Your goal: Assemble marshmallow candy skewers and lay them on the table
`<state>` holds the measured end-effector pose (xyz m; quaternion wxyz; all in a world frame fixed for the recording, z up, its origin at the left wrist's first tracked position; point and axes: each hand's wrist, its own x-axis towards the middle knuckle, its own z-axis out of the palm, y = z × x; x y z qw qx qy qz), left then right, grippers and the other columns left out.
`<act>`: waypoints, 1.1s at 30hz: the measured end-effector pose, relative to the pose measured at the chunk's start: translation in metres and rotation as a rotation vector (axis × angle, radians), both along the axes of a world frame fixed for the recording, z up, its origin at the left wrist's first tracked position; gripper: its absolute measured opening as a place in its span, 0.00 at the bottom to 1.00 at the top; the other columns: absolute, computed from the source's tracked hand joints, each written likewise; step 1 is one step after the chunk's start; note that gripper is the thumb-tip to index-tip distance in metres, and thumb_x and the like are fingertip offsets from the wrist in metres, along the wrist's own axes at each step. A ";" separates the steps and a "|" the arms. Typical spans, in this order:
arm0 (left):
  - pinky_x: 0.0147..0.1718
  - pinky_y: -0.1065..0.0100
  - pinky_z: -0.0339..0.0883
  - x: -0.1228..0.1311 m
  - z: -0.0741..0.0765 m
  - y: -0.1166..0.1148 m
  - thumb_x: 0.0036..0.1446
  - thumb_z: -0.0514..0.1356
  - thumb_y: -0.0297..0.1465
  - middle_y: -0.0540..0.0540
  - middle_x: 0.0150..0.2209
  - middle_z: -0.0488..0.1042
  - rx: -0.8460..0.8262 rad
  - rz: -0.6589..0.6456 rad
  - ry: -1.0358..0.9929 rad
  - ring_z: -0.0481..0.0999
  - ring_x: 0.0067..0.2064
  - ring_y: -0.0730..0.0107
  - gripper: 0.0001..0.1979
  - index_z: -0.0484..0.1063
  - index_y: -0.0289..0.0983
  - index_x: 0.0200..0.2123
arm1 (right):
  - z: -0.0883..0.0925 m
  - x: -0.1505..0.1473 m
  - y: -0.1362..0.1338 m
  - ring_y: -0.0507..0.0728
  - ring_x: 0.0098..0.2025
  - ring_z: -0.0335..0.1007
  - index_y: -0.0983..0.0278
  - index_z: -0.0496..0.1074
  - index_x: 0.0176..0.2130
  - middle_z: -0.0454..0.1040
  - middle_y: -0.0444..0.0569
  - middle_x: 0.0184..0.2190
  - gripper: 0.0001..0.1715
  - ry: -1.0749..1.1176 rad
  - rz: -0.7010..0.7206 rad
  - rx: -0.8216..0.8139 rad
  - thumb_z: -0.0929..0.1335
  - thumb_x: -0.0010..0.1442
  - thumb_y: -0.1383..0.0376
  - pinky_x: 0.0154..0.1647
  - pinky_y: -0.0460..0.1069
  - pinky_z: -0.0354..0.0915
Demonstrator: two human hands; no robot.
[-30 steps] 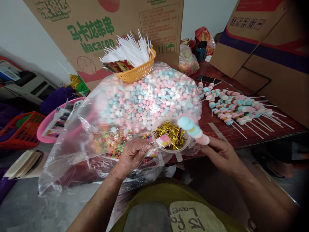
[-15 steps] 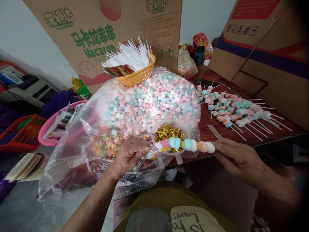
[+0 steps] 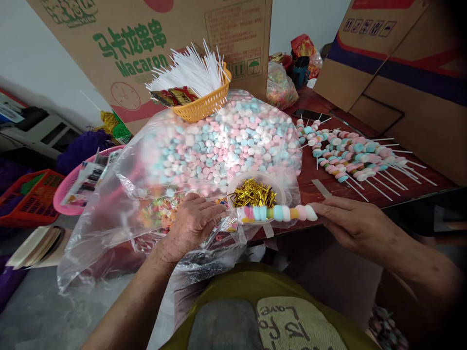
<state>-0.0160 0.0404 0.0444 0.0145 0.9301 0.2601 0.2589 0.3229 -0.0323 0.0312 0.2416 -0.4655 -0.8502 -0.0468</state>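
A marshmallow skewer (image 3: 279, 213) in blue, white, pink and yellow-brown lies almost level between my two hands, above a round tub (image 3: 230, 192) of gold twist ties (image 3: 253, 194). My left hand (image 3: 193, 221) is closed, thumb and fingers pinched together at the skewer's left end; the thin stick there is hard to make out. At the other end, the fingertips of my right hand (image 3: 352, 221) press together against the last white marshmallow. A pink-and-yellow patterned piece (image 3: 243, 214) sits at the left of the row. Under my left hand is clear plastic with small colourful rings (image 3: 164, 206).
Behind the tub bulges a large clear bag of marshmallows (image 3: 219, 150), topped by an orange basket of white sticks (image 3: 200, 104). Finished-looking skewers (image 3: 353, 155) lie piled on the red table at right. Cardboard boxes (image 3: 153, 102) stand behind. A pink basin (image 3: 69, 194) is at left.
The marshmallow row looks slightly shorter and more level, with its right end shifted left along with my right hand. The whole view has tilted a little; both hands keep their grip.
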 end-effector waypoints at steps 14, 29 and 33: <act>0.33 0.71 0.68 0.010 -0.017 -0.007 0.61 0.56 0.29 0.45 0.37 0.80 -0.135 0.068 -0.199 0.79 0.36 0.70 0.08 0.74 0.37 0.42 | -0.005 -0.033 -0.003 0.51 0.23 0.63 0.61 0.76 0.34 0.72 0.44 0.25 0.08 1.007 -0.233 -0.405 0.70 0.54 0.60 0.22 0.47 0.61; 0.28 0.75 0.65 0.029 -0.018 -0.022 0.64 0.52 0.32 0.48 0.30 0.78 -0.598 -0.019 -0.171 0.74 0.28 0.74 0.13 0.75 0.36 0.34 | -0.035 -0.103 0.019 0.46 0.20 0.52 0.66 0.69 0.20 0.60 0.39 0.16 0.18 1.282 0.025 -0.814 0.73 0.47 0.55 0.21 0.44 0.55; 0.33 0.69 0.65 0.035 -0.019 -0.022 0.63 0.52 0.32 0.47 0.28 0.77 -0.491 0.055 -0.120 0.73 0.31 0.70 0.12 0.75 0.36 0.34 | -0.029 -0.095 0.021 0.50 0.24 0.60 0.65 0.73 0.23 0.67 0.41 0.19 0.14 1.242 -0.008 -0.726 0.74 0.45 0.56 0.27 0.48 0.62</act>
